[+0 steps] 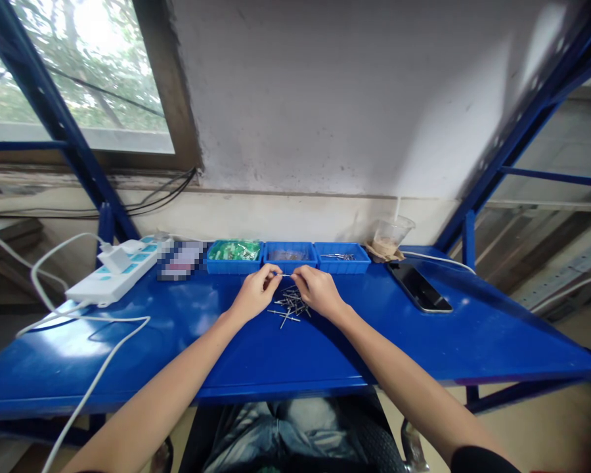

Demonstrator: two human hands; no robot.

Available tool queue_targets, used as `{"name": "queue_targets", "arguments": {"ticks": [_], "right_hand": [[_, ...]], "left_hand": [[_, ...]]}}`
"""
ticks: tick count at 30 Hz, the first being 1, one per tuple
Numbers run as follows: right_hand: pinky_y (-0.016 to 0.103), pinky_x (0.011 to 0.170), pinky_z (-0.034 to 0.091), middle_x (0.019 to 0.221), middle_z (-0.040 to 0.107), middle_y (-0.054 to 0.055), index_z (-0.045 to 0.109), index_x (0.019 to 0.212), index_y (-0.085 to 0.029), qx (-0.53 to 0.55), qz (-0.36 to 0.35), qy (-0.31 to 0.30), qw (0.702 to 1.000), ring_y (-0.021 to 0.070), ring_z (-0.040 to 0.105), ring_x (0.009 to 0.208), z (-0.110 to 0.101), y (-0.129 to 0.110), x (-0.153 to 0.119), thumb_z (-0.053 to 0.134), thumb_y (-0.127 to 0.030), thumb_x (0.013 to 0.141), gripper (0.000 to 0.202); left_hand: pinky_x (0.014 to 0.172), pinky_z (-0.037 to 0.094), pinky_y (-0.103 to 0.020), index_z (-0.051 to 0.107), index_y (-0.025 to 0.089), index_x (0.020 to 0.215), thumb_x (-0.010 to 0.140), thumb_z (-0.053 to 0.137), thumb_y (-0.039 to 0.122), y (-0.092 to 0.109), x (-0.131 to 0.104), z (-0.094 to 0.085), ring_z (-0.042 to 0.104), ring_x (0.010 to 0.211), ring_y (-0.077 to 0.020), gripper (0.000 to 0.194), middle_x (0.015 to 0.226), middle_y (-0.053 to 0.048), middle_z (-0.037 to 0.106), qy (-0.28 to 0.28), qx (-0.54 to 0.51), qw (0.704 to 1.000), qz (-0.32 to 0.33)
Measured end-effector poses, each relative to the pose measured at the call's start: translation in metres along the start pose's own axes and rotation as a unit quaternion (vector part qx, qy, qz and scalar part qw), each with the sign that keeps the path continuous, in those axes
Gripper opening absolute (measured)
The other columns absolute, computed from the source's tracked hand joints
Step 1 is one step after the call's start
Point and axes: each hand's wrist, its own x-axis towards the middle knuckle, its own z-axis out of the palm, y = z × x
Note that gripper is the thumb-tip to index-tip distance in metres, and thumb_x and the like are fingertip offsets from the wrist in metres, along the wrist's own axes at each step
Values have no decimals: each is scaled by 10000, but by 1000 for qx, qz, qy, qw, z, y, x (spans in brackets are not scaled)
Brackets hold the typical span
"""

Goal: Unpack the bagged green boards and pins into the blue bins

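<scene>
My left hand (257, 290) and my right hand (321, 290) are close together over the middle of the blue table, both closed in a pinch. Between their fingertips stretches a thin, silvery blind rivet (285, 274), held by one end in each hand. Just below the hands, a loose pile of similar blind rivets (291, 302) lies on the tabletop, partly behind my right hand. Right behind the hands stands the middle blue bin (289, 264), whose small contents are too blurred to name.
A left blue bin (234, 267) holds green packets; a right blue bin (343, 267) holds thin metal pieces. A power strip (123, 272) with white cables (128, 335) is at left. At right are a phone (418, 287) and a plastic cup (390, 236). Blue posts flank the table (285, 368).
</scene>
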Motion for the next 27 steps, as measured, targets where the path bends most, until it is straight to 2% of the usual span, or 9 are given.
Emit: {"name": "queue_targets", "arguments": {"ticks": [5,9,11,14,16,18,20,22,27], "right_hand": [[228,603,353,809,657,47,567,925,-189,1,-13,-9,1000,142,598,713,-1,-3,-1,412,-344,921,219],[224,629,353,807,659,42,583,874,-191,-18,-12,-1,1000,142,606,744,-4,1,1,375,-327,933,255],[226,634,351,805,662,47,592,847,-187,-43,33,24,998,146,610,745,-8,11,4,358,-335,937,291],[238,612,344,804,663,61,599,897,-177,-104,165,80,977,162,608,722,-18,33,11,372,-370,925,300],[247,591,341,812,662,66,576,1011,-169,-137,243,96,955,180,602,715,-25,48,12,426,-421,892,317],[255,594,349,833,657,72,549,1073,-167,-155,282,104,941,191,596,732,-32,61,7,433,-444,878,358],[269,630,372,861,646,83,546,1069,-163,-175,286,120,934,201,586,772,-40,72,-4,391,-442,889,367],[296,703,394,912,624,109,546,1067,-148,-217,276,141,926,226,565,865,-52,84,-24,365,-437,893,383],[415,741,416,1058,530,192,472,1226,-116,-344,347,97,867,326,497,968,-91,112,-97,423,-541,827,585]], "left_hand": [[584,379,-227,548,189,828,902,391,359,2,-1,-2,512,584,-117,243,657,21,553,8,16,1000,12],[620,398,-233,579,190,866,902,392,354,-2,0,0,551,631,-127,251,693,11,595,-13,23,1000,6],[613,399,-234,598,191,894,883,432,351,-7,2,4,550,632,-129,231,715,5,608,-22,41,999,0],[617,397,-240,634,196,881,842,501,321,-15,11,11,536,629,-128,187,752,-7,601,-47,97,994,3],[634,401,-246,654,210,891,815,538,305,-20,19,14,542,653,-132,168,817,-17,603,-89,131,987,7],[649,405,-251,667,229,900,787,576,299,-23,25,17,554,683,-141,160,876,-24,603,-133,157,979,2],[656,405,-255,673,241,874,778,585,278,-25,29,19,564,716,-155,136,883,-25,597,-156,177,972,-5],[668,404,-259,666,239,833,795,551,246,-27,28,19,568,754,-165,122,867,-26,593,-152,186,971,-6],[736,398,-293,624,206,774,830,464,185,-31,16,15,531,852,-205,170,864,-53,601,-104,210,972,7]]}}
